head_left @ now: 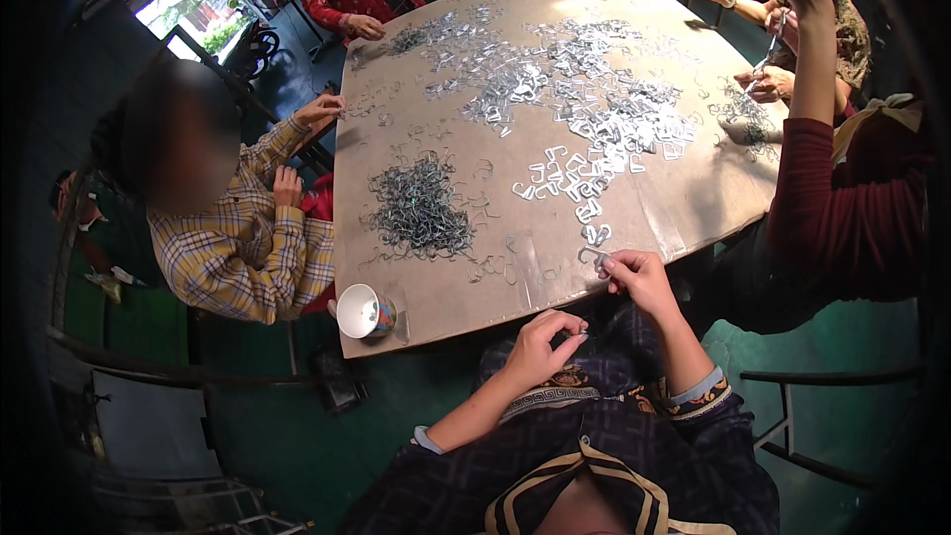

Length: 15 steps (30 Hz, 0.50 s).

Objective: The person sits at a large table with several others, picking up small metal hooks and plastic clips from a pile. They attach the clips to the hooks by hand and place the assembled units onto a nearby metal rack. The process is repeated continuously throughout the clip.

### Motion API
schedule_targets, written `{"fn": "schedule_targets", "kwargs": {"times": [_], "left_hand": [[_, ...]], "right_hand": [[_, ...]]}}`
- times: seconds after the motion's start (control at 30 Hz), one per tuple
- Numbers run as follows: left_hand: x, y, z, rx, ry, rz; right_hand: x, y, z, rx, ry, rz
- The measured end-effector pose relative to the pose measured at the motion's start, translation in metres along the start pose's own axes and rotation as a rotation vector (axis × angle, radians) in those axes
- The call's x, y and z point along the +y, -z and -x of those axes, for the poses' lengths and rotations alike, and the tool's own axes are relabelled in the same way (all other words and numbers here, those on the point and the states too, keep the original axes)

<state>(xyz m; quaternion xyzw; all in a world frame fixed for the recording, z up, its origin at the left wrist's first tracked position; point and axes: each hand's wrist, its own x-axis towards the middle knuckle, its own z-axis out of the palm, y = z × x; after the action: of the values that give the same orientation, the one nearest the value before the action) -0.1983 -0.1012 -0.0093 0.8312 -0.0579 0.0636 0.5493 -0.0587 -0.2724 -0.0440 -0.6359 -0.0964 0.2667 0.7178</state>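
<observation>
My right hand [642, 283] is at the near edge of the table, its thumb and fingers pinching a flat silver metal hook [595, 254]. Lower and to the left, just off the edge, my left hand [542, 349] has thumb and forefinger closed on something tiny that I cannot make out. A trail of similar silver hooks runs from my right hand up to a large heap of flat metal pieces [629, 124] in mid-table. To the left lies a dark pile of small bent wire clips [421, 208], with loose ones scattered around it.
The brown-covered table [386, 149] fills the middle. A paper cup [365, 312] stands at its near left corner. A person in a checked shirt [238, 253] sits at left, another in maroon sleeves [817, 208] close at right. Others work along the far sides.
</observation>
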Motion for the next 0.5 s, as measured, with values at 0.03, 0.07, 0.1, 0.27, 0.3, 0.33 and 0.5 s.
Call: {"fn": "schedule_targets", "kwargs": {"times": [0.03, 0.07, 0.1, 0.27, 0.3, 0.33, 0.5], "left_hand": [[0.001, -0.001, -0.001, 0.012, -0.015, 0.004], [0.002, -0.002, 0.0, 0.036, -0.019, 0.004], [0.004, -0.002, 0.0, 0.061, -0.022, 0.004], [0.006, -0.001, 0.009, 0.159, -0.029, -0.056], [0.006, -0.001, 0.011, 0.165, -0.031, -0.06], [0.005, -0.002, 0.013, 0.172, -0.032, -0.065], [-0.001, -0.002, 0.02, 0.168, -0.053, -0.067]], "right_hand": [[-0.008, -0.009, 0.013, -0.019, 0.002, -0.022], [-0.008, -0.017, 0.022, -0.022, 0.026, 0.011], [-0.012, -0.023, 0.031, -0.033, 0.051, 0.072], [-0.022, -0.045, 0.062, -0.01, 0.224, 0.402], [-0.021, -0.047, 0.065, 0.011, 0.292, 0.434], [-0.021, -0.051, 0.068, 0.024, 0.3, 0.444], [-0.021, -0.063, 0.08, 0.07, 0.399, 0.479]]}}
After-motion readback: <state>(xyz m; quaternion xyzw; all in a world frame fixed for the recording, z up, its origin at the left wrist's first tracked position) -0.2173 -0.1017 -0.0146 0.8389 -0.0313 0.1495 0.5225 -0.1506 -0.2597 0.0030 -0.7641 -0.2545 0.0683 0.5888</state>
